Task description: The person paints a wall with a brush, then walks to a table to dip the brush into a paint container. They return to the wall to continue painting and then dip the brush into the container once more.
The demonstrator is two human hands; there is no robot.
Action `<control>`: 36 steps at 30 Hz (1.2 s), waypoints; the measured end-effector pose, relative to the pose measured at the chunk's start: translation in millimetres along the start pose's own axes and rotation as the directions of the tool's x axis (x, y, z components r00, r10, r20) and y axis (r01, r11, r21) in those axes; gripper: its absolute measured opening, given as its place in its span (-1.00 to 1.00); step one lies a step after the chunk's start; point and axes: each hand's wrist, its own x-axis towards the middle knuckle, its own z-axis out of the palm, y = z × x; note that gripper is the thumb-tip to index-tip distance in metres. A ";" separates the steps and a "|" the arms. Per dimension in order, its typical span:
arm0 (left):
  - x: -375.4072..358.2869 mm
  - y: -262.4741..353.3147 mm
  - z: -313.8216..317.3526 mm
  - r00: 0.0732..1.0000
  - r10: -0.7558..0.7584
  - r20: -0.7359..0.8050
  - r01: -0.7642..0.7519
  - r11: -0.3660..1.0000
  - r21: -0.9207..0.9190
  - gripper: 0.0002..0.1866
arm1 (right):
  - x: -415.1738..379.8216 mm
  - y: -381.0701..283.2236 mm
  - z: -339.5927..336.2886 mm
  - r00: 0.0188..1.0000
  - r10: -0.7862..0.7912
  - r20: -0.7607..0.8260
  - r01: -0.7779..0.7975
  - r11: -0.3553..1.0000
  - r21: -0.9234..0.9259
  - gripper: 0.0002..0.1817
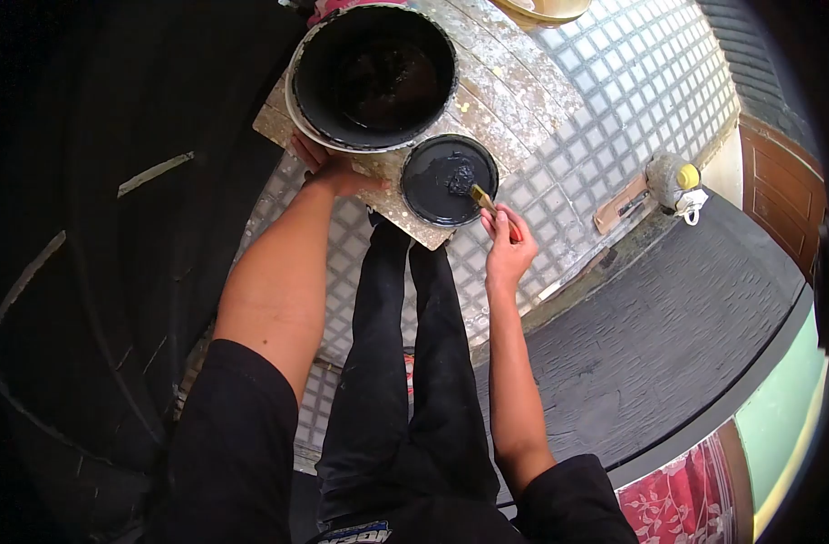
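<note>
My right hand (509, 247) is closed round the handle of a paintbrush (482, 199), whose bristles lie in dark wet paint on a round black lid (421, 193). Thumb and fingers spread apart, my left hand (334, 172) rests on the near edge of a paint-spattered wooden board (500, 113), right beside a large bucket (316, 56). Inside, the bucket is coated black, with dark glossy liquid at its bottom. Both the lid and the bucket stand on the board, the lid close against the bucket's lower right.
Beneath the board lies a tiled floor (645, 72). A container with a yellow cap (687, 175) stands at the right, near a cardboard piece (621, 207). Dark-coated surfaces flank me on the left (79, 299) and right (632, 354). A round basin (548, 9) shows at the top.
</note>
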 end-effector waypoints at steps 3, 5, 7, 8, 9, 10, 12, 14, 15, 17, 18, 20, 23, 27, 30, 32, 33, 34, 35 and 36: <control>-19.6 22.5 -17.4 0.999 -0.038 -0.023 0.039 0.999 0.013 0.48 | -3.8 -4.1 2.7 0.995 -0.098 0.015 0.099 0.984 -0.150 -0.74; -16.6 23.2 -16.5 0.990 -0.138 -0.028 0.141 0.980 0.142 0.47 | -9.2 -7.5 1.8 0.985 -0.170 0.034 0.172 0.934 -0.315 -0.76; -6.6 10.5 -9.1 0.995 -0.101 -0.026 0.103 0.991 0.085 0.48 | -12.0 -13.0 -1.4 0.946 -0.305 0.107 0.322 0.859 -0.398 -0.77; -2.0 3.2 -4.1 0.998 -0.061 -0.025 0.062 0.998 0.030 0.48 | -13.4 -16.2 -3.6 0.885 -0.425 0.188 0.462 0.755 -0.465 -0.77; -4.5 4.9 -6.0 0.998 -0.063 -0.023 0.063 0.998 0.027 0.48 | -14.9 -21.5 -5.5 0.886 -0.423 0.190 0.461 0.755 -0.467 -0.77; -9.4 10.7 -12.3 0.999 -0.051 0.020 0.050 0.997 0.058 0.51 | -15.8 -27.7 -7.0 0.856 -0.451 0.253 0.516 0.710 -0.480 -0.77; -19.9 22.5 -21.6 0.997 -0.041 0.063 0.035 0.996 0.086 0.54 | -19.3 -35.4 -7.6 0.821 -0.473 0.319 0.570 0.660 -0.489 -0.76; -29.0 30.5 -25.1 0.997 -0.075 0.018 0.075 0.997 0.017 0.51 | -24.3 -39.4 -5.7 0.788 -0.482 0.382 0.614 0.654 -0.442 -0.73; -29.1 30.5 -23.0 0.997 -0.076 0.018 0.076 0.997 0.016 0.51 | -27.9 -44.4 -1.7 0.788 -0.481 0.383 0.614 0.654 -0.442 -0.73; -25.9 26.4 -14.5 0.986 -0.065 -0.154 0.092 0.980 0.174 0.47 | -35.7 -52.1 10.2 0.680 -0.527 0.509 0.732 0.531 -0.427 -0.70; -16.5 13.7 -6.3 0.986 -0.067 -0.152 0.094 0.980 0.173 0.47 | -34.6 -44.5 14.0 0.637 -0.521 0.569 0.768 0.496 -0.405 -0.63; 8.1 -16.2 6.9 0.996 0.079 -0.048 -0.082 0.994 -0.069 0.53 | -34.5 -31.3 25.6 0.588 -0.503 0.634 0.807 0.410 -0.424 -0.58; -2.9 2.6 -8.2 0.999 0.004 0.037 -0.006 0.999 0.054 0.53 | -29.8 -1.7 25.1 0.501 -0.418 0.758 0.865 0.242 -0.439 -0.48; -17.7 15.2 -18.1 1.000 0.001 0.022 -0.002 1.000 0.020 0.52 | -28.4 17.3 12.2 0.442 -0.247 0.863 0.897 0.109 -0.428 -0.38; 7.4 -9.1 -3.8 0.992 0.124 0.009 -0.124 0.992 -0.023 0.52 | -29.9 -2.7 13.4 0.483 -0.157 0.862 0.873 0.159 -0.460 -0.45; 1.5 -2.0 -7.3 0.995 0.033 0.091 -0.025 0.996 -0.091 0.69 | -29.9 -6.5 18.1 0.508 -0.259 0.822 0.856 0.255 -0.449 -0.66; -9.7 11.3 -12.5 0.996 0.033 0.088 -0.024 0.995 -0.092 0.69 | -29.2 -10.0 20.9 0.505 -0.260 0.823 0.858 0.254 -0.447 -0.66; -25.9 31.3 -19.3 0.999 -0.029 -0.033 0.034 0.989 0.145 0.59 | -28.7 -14.0 23.7 0.581 -0.280 0.764 0.798 0.381 -0.467 -0.72; -34.4 41.7 -23.1 0.985 -0.062 -0.164 0.118 0.924 0.364 0.49 | -27.9 -16.1 25.6 0.655 -0.287 0.699 0.725 0.502 -0.472 -0.77; -27.9 33.0 -18.5 0.984 -0.064 -0.164 0.120 0.924 0.363 0.49 | -26.3 -16.4 26.0 0.653 -0.285 0.701 0.725 0.502 -0.471 -0.77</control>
